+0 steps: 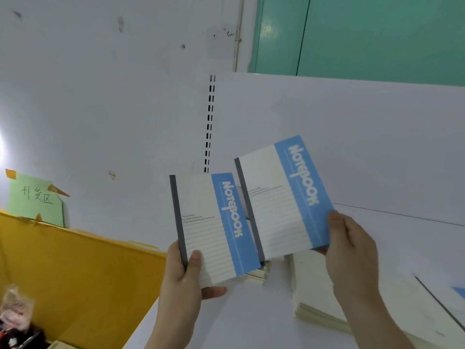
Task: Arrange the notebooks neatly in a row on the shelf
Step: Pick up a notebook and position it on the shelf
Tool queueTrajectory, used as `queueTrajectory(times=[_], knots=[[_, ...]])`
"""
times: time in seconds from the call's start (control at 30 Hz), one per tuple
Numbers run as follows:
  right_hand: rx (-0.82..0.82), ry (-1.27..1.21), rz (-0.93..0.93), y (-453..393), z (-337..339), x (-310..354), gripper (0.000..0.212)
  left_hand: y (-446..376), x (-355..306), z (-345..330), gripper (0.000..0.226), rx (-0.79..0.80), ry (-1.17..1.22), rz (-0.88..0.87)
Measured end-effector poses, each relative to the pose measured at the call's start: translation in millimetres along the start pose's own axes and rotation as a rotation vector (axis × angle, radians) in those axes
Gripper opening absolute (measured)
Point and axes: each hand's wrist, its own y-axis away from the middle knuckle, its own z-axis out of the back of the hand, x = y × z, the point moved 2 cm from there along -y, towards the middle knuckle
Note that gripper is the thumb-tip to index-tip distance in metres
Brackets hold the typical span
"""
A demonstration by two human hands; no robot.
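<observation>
Centre frame, the left hand (185, 270) grips one blue-and-cream notebook (214, 227) by its grey spine, and the right hand (351, 244) pinches a second notebook (281, 197) at its blue edge, both raised above the white shelf (239, 318). More notebooks (334, 295) lie stacked lower right. A yellow carton (75, 268) sits lower left, a green door (364, 34) upper right.

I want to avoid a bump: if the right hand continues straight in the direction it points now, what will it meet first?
Likely the white back panel of the shelf. The right hand points up and away with its notebook, and nothing else shows in that line, though depth is unclear.
</observation>
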Motion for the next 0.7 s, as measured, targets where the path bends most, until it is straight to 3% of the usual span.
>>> queueTrajectory(times=[0.2, 0.37, 0.5, 0.7], knots=[[-0.040, 0.105, -0.173, 47, -2, -27, 0.042, 27, 2, -41, 0.034, 0.166, 0.023, -0.011], [-0.078, 0.119, -0.238, 66, 21, -45, 0.034, 51, 7, -76, 0.018, 0.301, -0.001, -0.072], [-0.168, 0.115, -0.272, 70, 77, -50, 0.022, 70, 23, -114, 0.025, 0.495, 0.046, -0.032], [-0.305, 0.244, -0.301, 79, 189, -49, 0.024, 143, 39, -190, 0.023, 0.706, 0.060, 0.034]])
